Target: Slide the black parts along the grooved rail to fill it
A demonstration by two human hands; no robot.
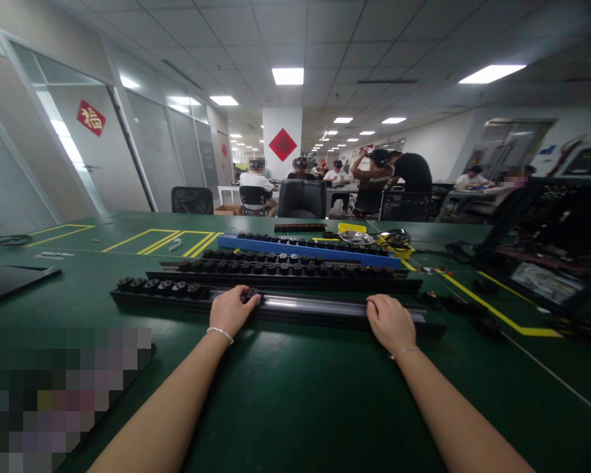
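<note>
Lying crosswise in front of me is a long black rail (305, 315) with a shiny metal strip along its channel. Several small black round parts (165, 287) sit in a row at its left end. My left hand (230, 309) rests over the rail near its middle, thumb and fingers closed on a small black round part (253, 295); the fingers hide some of it. Toward the right end, my right hand (391, 320) is closed over the rail, with its fingertips curled at the near side of the metal strip.
Behind lie another black rail (295, 279) and a blue rail (305, 250), both carrying rows of black parts. Farther back are a metal dish (357, 238) and a yellow tray (352, 227). An open electronics case (546, 263) stands right. A dark panel (14, 282) lies left. People sit beyond.
</note>
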